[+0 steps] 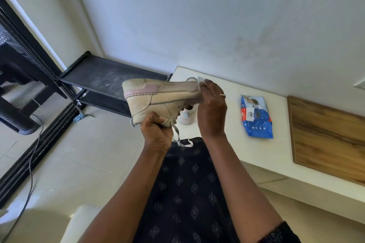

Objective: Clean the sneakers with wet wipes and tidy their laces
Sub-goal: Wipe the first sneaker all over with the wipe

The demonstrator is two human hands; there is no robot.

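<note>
The person wears a dark navy garment (187, 193) that fills the lower middle of the frame. It is printed all over with small pale diamond-shaped motifs in staggered rows. Both forearms are bare. At the lower right edge, a sleeve (280, 233) of the same dark printed cloth shows on the right arm. A thin gold-coloured ring (222, 95) sits on a finger of the right hand (212, 108), right of centre.
</note>
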